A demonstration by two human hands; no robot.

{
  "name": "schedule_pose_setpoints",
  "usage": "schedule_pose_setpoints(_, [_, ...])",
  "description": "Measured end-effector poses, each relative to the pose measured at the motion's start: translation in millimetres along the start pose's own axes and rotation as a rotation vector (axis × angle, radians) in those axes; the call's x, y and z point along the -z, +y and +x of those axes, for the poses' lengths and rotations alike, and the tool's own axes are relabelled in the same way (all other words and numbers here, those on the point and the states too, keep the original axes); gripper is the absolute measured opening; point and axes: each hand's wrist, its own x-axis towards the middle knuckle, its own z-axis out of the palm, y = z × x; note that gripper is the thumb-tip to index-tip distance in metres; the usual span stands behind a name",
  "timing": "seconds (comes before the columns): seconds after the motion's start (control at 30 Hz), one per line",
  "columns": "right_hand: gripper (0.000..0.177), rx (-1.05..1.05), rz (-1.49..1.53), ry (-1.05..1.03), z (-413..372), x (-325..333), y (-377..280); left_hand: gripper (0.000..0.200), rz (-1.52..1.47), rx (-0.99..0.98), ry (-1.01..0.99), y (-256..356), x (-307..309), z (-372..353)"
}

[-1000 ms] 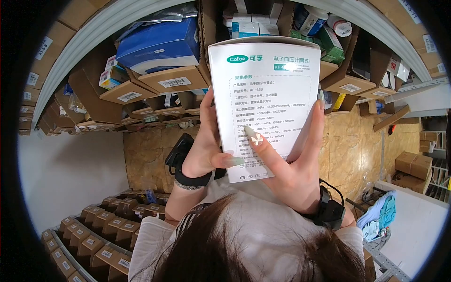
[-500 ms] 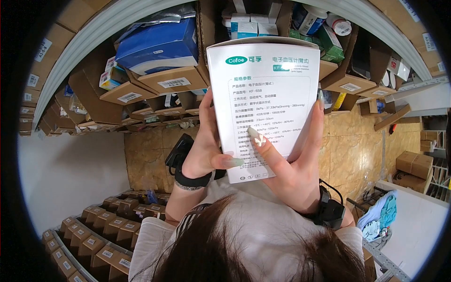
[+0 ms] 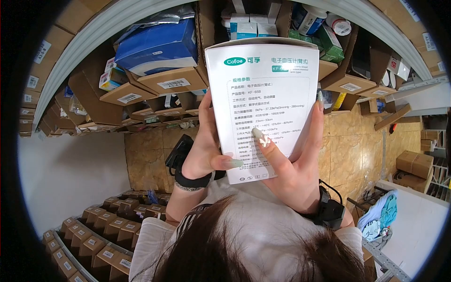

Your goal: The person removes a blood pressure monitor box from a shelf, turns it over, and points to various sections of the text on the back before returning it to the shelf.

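A white printed carton with a green logo (image 3: 263, 103) is held upright in front of my chest, its text side facing me. My left hand (image 3: 206, 145) grips its left edge, the thumb lying across the lower front. On the right side, my right hand (image 3: 296, 164) clasps the carton, with fingers along the right edge and the thumb on the printed text. The back of the carton and some fingertips are hidden.
Beyond the carton, shelves hold cardboard bins, one with a blue box (image 3: 157, 47), another with bottles (image 3: 338, 24). More bins (image 3: 101, 235) stand at lower left. Brown cartons (image 3: 414, 163) and a basket with blue cloth (image 3: 378, 216) are at right.
My right thumb has slid slightly right and down over the printed text. The carton has shifted very slightly left, still held in both hands.
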Motion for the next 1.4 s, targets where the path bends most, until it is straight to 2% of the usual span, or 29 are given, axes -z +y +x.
schedule_pose_setpoints(1.4, [0.085,-0.037,0.123,0.045,-2.3,-0.3,2.1,0.140,0.003,-0.009,0.004,2.9,-4.1,-0.9])
